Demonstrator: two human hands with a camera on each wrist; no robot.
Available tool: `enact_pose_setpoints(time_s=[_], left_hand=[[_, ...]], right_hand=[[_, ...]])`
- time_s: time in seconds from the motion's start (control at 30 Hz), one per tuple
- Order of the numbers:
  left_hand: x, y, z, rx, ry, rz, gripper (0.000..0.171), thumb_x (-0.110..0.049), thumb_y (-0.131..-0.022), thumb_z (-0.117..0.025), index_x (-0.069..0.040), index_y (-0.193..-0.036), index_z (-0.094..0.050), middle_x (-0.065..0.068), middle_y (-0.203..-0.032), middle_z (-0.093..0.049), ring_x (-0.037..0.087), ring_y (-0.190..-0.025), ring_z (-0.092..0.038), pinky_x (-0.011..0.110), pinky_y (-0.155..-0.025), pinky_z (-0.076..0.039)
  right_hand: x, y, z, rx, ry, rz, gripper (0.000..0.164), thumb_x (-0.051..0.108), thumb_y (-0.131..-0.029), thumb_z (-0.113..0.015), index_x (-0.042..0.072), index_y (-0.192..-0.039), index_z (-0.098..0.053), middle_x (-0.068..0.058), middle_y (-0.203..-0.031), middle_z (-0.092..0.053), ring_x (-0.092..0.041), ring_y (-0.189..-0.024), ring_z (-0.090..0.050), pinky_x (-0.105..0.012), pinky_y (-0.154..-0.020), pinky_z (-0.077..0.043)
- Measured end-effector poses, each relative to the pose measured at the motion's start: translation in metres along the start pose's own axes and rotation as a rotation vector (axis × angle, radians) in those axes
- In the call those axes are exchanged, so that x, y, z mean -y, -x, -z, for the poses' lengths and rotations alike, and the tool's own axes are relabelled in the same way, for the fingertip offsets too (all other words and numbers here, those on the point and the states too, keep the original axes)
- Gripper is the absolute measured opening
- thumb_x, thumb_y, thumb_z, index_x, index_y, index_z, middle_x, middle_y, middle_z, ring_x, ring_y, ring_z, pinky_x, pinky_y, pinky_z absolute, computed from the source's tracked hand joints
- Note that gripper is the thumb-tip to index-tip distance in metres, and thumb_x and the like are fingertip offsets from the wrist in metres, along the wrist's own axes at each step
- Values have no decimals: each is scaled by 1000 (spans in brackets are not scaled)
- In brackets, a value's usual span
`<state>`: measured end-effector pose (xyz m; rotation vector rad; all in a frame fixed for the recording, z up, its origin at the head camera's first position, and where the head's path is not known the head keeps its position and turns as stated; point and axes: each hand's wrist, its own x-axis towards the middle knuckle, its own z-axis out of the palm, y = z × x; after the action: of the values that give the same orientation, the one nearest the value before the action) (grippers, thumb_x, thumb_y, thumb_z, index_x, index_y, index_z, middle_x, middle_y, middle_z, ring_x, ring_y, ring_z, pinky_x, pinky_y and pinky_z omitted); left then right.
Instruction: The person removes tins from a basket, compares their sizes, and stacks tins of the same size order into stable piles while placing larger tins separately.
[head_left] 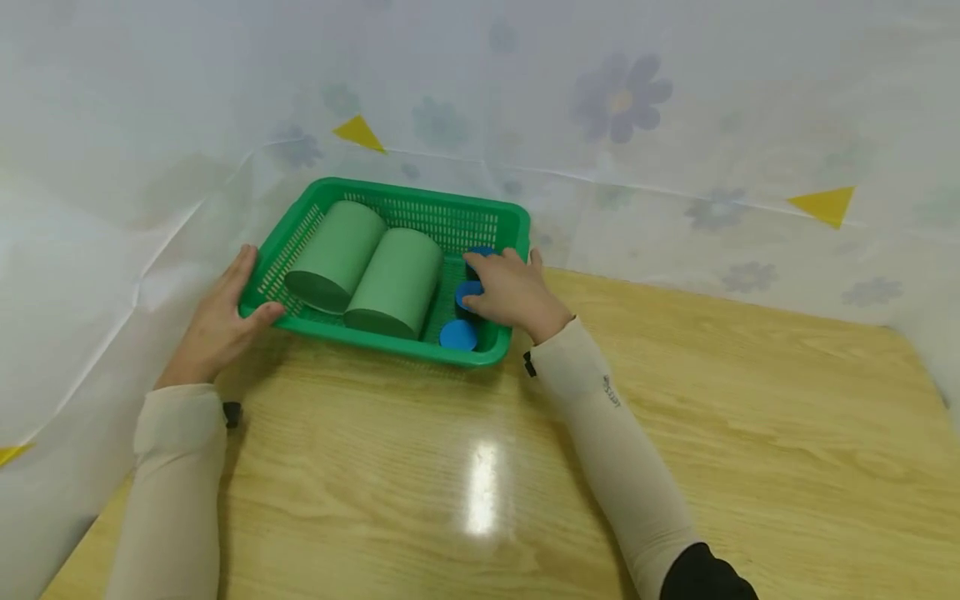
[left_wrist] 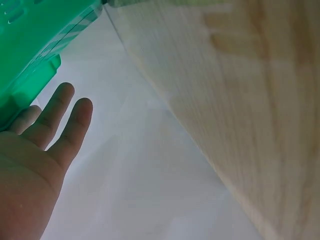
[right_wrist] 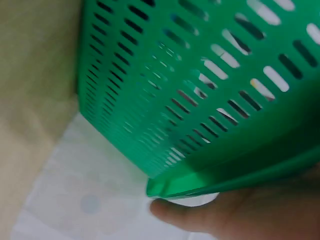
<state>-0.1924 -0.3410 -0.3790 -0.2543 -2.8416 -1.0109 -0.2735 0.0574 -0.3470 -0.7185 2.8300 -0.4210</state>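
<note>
A green slotted plastic basket [head_left: 360,337] is held by both ends above the wood-grain table [head_left: 360,467]. Its left end is clamped by the left hand [head_left: 217,325], the thumb hooked over the front corner and the fingers outside. The right rim is gripped by the right hand [head_left: 517,293], by which two of three blue-topped cylinders [head_left: 458,335] are partly hidden. Two larger pale green cylinders [head_left: 401,279] are laid side by side in the basket's left part.
</note>
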Motion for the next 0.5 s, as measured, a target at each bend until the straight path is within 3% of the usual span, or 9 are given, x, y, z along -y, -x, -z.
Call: enact_pose_setpoints(time_s=[0.2,0.5], left_hand=[[-1,2,1,-2,8,-1,88,-50,-102,-56,-16,-164,-6,10,-169,-3,33,-153,-2,54,-121,-4],[-1,-1,0,2,19,-2,88,-52,-101,-57,-20,-165,-6,7,-169,-3,31,-153,-2,57,-120,-4]], right_hand=[[9,-8,1,89,99,-32,69,39,-95,-69,18,-155,-44,-9,-145,-55,-35,-122,-42,-72,-108,-20],[14,-15,-5,86,280,-64,60,43,-90,-76,24,-145,-59,-11,-132,-65,-41,-120,-45,-79,-104,-18]])
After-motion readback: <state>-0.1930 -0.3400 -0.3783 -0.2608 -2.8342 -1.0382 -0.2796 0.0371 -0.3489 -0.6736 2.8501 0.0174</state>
